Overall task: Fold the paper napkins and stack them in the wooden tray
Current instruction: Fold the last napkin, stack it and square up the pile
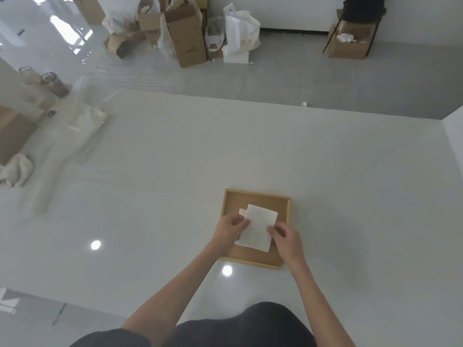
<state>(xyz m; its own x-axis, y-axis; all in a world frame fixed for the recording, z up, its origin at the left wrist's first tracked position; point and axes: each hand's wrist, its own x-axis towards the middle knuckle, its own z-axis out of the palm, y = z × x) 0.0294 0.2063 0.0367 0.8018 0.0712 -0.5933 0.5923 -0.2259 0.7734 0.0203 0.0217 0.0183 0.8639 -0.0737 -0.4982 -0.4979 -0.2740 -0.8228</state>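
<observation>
A square wooden tray lies on the white table, near its front edge. A folded white paper napkin sits over the tray's middle, tilted slightly. My left hand pinches the napkin's left edge. My right hand grips its lower right edge. A bit of another white napkin peeks out underneath at the left, inside the tray.
A clear plastic bag with white contents lies at the table's far left, next to a brown box and a crumpled cloth. Cardboard boxes and bags stand on the floor beyond the table.
</observation>
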